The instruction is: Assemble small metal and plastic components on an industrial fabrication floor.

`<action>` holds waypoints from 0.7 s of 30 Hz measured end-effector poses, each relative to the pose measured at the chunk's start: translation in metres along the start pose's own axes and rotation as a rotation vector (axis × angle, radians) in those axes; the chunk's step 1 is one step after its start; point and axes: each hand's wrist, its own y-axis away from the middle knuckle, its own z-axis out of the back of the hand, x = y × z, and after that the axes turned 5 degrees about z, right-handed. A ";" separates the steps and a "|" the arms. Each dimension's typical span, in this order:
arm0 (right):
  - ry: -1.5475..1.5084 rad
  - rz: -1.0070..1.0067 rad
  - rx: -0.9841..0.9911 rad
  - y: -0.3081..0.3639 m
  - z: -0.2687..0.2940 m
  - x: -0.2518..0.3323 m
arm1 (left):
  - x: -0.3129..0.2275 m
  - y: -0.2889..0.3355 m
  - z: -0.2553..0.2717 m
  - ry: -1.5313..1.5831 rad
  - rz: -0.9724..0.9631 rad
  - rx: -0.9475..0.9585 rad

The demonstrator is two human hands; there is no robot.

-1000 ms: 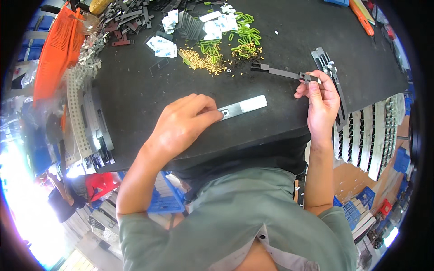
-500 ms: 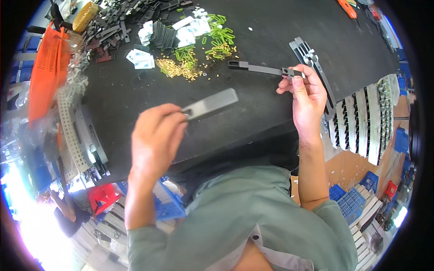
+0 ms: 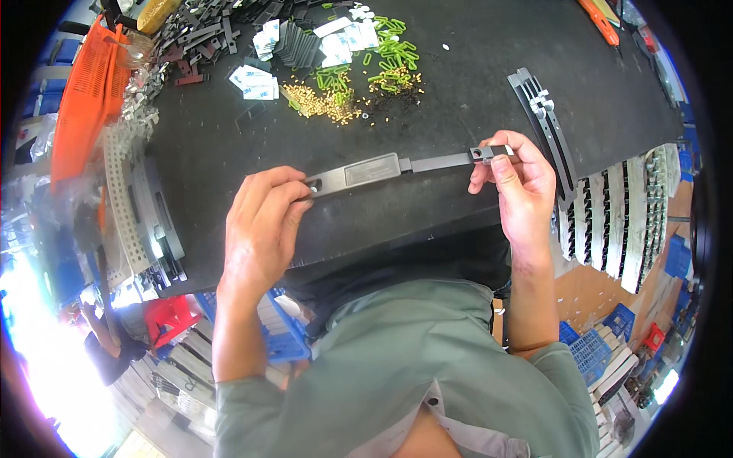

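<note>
Over the dark tabletop, my left hand (image 3: 263, 217) pinches one end of a wide grey metal bar (image 3: 359, 173), which has a rectangular recess and a hole near my fingers. My right hand (image 3: 519, 183) is closed on the end block of a narrow grey metal strip (image 3: 439, 162). The strip's other end meets the wide bar's right end, and the two lie nearly in line. Whether the strip sits inside the bar or only overlaps it, I cannot tell. Part of the strip's right end is hidden by my fingers.
Beyond my hands lie small brass pieces (image 3: 313, 101), green clips (image 3: 397, 53), white square pads (image 3: 254, 82) and a heap of dark parts (image 3: 202, 42). Assembled metal bars (image 3: 546, 126) rest at the right. An orange basket (image 3: 88, 91) stands at left, an orange-handled tool (image 3: 599, 21) far right.
The narrow strip in my right hand has come down toward me. Its left end now meets the right end of the wide bar, which was apart from it before.
</note>
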 end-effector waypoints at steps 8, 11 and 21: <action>-0.013 -0.188 0.100 0.014 -0.022 -0.003 | -0.009 0.005 -0.004 0.122 -0.002 0.082; -0.091 -0.163 0.062 0.018 -0.028 -0.012 | -0.017 0.007 -0.015 0.122 -0.012 0.021; -0.228 -0.113 0.041 0.030 -0.052 0.020 | -0.038 0.004 -0.028 0.309 0.094 0.107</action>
